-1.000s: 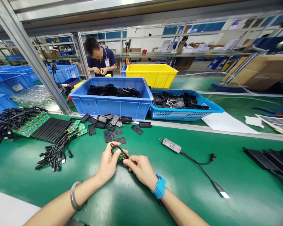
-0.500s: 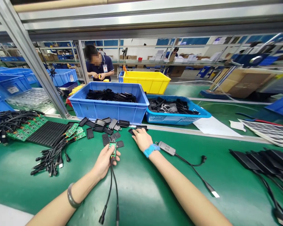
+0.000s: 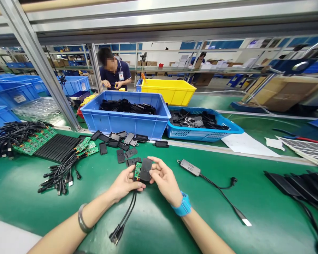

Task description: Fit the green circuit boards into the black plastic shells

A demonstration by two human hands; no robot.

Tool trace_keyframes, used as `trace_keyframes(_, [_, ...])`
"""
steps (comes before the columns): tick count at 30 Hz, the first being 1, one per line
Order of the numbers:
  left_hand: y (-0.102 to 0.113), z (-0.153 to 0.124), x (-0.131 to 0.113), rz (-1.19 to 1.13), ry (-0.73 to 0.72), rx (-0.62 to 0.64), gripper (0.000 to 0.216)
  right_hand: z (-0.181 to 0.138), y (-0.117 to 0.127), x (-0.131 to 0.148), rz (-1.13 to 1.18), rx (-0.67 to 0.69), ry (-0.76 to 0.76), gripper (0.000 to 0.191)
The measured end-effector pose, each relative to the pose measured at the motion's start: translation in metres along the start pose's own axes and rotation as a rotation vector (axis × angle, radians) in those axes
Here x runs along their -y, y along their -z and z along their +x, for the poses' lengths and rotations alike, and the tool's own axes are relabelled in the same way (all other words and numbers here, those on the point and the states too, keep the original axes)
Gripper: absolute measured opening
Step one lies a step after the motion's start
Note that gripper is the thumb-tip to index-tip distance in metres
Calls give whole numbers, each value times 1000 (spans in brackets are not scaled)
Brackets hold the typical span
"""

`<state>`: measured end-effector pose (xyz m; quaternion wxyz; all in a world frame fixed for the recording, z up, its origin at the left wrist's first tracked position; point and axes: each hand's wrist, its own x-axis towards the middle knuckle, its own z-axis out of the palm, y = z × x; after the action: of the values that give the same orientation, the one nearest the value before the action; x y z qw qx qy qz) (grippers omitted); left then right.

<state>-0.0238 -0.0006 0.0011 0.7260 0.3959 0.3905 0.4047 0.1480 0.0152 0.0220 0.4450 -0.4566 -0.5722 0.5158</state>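
My left hand [image 3: 124,184] pinches a small green circuit board [image 3: 137,170] whose two black cables [image 3: 123,220] hang down over the green mat. My right hand [image 3: 164,180] holds a black plastic cover [image 3: 146,169] right beside the board, touching it. Both hands meet in the middle of the bench, just in front of a scatter of loose black covers [image 3: 121,155]. A finished grey unit with a black cable [image 3: 190,167] lies to the right of my right hand.
A blue bin of black parts [image 3: 127,121] and a flat blue basket [image 3: 201,133] stand behind. Green boards with cables [image 3: 63,165] and a black ribbed tray [image 3: 57,146] lie left. Black trays [image 3: 299,180] sit right. A person in a dark shirt [image 3: 113,72] works opposite.
My right hand reached forward to the loose covers, picked one up and came back to the board in my left hand. The board's cables now hang free.
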Motion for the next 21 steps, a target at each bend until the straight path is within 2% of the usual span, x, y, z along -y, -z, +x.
trace_keyframes(4, [2,0,2,0,-21,63,63,-6,-8,-6,10,-6,2,29])
trace_keyframes(10, [4,1,3,27,26,113,74,-5,-8,-15,15,-12,-6,30])
trace_keyframes(13, [3,2,5,18,1,132,72,-5,-9,-15,23,-29,7,29])
trace_keyframes(21, [2,2,8,180,-60,66,55,-2,-8,-18,117,-13,-60,38])
